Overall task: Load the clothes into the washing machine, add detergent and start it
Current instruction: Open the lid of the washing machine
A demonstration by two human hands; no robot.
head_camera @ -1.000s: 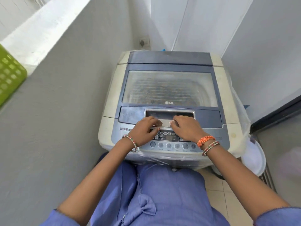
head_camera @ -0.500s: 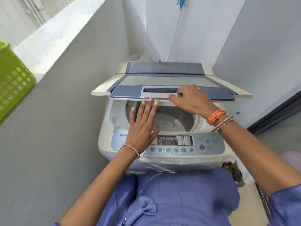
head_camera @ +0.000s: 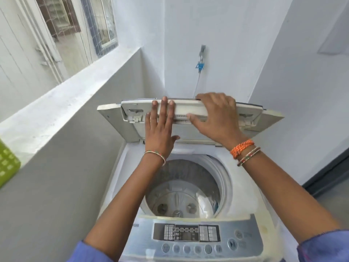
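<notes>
White-walled balcony, washing machine (head_camera: pixel 120 178), both hands (head_camera: pixel 217 118) on raised lid (head_camera: pixel 268 118)

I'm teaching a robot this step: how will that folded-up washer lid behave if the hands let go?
The lid looks like rigid plastic, hinged and folded in two, so it probably pivots rather than flexes. It stands raised near the wall, so it might drop shut. The left hand presses flat and the right hand grips its top edge.

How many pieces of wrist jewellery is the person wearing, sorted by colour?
Orange braided thread band, right wrist: 1
Thin red-and-green beaded bangles, one on the right wrist and one on the left wrist: 2
Total: 3
</notes>
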